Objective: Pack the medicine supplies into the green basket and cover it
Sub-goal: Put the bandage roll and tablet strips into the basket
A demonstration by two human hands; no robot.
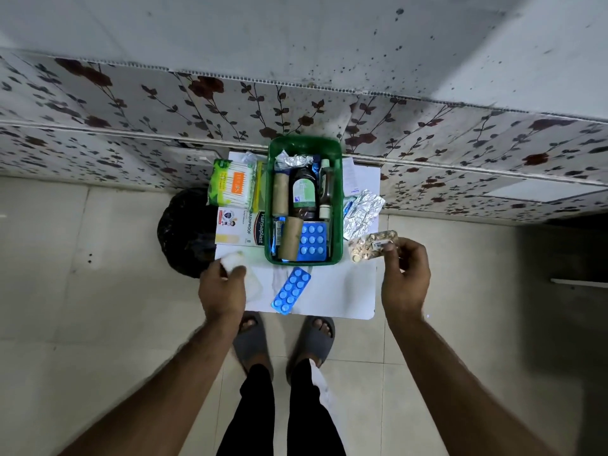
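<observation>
**Pills in hand beside the basket**

My right grip (403,274) pinches a clear packet of tan pills (373,245) above the counter's (339,291) right edge. My left grip (223,284) clasps something white at the left edge. The green basket (304,200) sits mid-counter against the far edge, uncovered.

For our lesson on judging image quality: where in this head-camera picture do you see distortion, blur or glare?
Head view: wide-angle lens bends the wall's edges into curves; the left hand and the white thing it holds are motion-blurred; the foil strip glints; the green basket and blue pill strip are sharp.
</observation>
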